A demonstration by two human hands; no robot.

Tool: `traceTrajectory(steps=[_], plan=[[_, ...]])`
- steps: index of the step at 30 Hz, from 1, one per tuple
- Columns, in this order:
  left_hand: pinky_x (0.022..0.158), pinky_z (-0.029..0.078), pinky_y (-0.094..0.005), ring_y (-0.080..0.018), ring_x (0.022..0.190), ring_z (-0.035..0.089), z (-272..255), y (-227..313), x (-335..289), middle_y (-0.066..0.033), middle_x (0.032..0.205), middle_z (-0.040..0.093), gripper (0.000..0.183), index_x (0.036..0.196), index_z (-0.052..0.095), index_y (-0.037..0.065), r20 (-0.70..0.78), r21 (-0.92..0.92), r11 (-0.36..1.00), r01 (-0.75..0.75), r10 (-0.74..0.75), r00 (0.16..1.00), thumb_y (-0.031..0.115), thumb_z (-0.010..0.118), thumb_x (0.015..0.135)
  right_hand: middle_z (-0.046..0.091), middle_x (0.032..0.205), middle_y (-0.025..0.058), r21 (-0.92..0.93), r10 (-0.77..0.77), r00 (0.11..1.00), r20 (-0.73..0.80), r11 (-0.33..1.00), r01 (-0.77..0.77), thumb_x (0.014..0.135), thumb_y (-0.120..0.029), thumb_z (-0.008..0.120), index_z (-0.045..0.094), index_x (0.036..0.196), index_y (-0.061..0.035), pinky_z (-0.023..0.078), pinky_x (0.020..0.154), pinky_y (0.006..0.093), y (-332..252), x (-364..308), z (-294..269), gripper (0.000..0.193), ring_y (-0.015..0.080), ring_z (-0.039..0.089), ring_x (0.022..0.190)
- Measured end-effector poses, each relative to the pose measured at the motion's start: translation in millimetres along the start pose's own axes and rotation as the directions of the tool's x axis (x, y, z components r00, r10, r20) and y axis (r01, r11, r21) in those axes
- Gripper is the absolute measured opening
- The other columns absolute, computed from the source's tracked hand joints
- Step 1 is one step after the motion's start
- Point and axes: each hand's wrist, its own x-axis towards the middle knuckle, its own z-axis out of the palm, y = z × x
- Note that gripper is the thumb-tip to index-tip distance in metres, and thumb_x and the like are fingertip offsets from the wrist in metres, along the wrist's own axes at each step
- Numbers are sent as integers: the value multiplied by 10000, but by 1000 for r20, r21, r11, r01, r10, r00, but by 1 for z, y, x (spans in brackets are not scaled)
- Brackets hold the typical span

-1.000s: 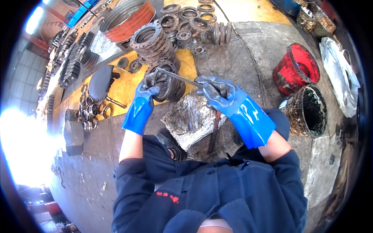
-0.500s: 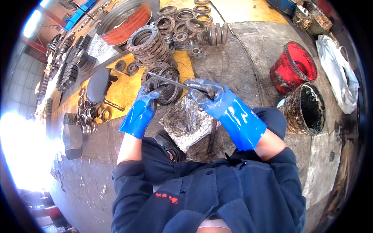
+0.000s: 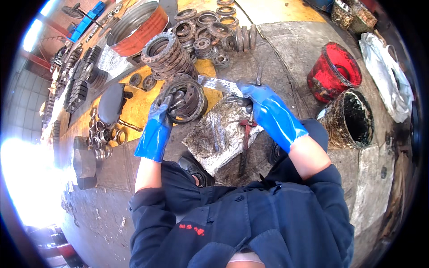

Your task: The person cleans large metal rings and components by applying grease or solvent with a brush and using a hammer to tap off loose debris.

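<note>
Both my hands wear blue, grease-smeared gloves. My left hand (image 3: 168,107) is closed on the near rim of a dark, greasy metal ring (image 3: 193,99), its fingers curled into the opening. In my right hand (image 3: 255,97) is a shiny flat metal strip (image 3: 219,84), pointing left with its tip at the ring's far edge. A thin metal rod (image 3: 259,75) sticks up just beyond my right glove; whether I grip it too is hidden. Below lies a grease-stained whitish pad (image 3: 210,134), beside a rusty T-shaped tool (image 3: 245,138).
Rusty rings stand in a tall stack (image 3: 167,53); several more lie behind it. An orange-red drum (image 3: 140,31) is at back left. To the right are a red bucket (image 3: 319,80), a grimy bucket (image 3: 335,120) and a white plastic bag (image 3: 386,80). A dark stool seat (image 3: 111,102) is left.
My right hand has moved right and slightly up, away from my left. My left hand has let go of the slender tool and lowered onto the ring. The metal strip and upright rod now show.
</note>
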Motion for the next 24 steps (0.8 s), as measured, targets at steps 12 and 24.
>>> traceTrajectory(steps=[12,24], plan=[[458,394,-152,-114,871,693,-12,4,-6,-155,1260,661,439,1388,495,8,14,20,1000,-2,2,1000,208,531,999,727,1022,136,-651,-658,634,407,279,706,896,-204,705,711,1165,-114,558,810,323,0,-29,28,284,270,705,933],[403,313,-147,-56,602,556,-12,19,-6,-100,1135,716,367,1321,552,39,-118,-24,999,42,-45,992,218,543,1001,695,765,77,-545,-354,919,173,743,388,928,-433,653,717,1035,-80,490,618,326,9,1,12,374,136,628,668]])
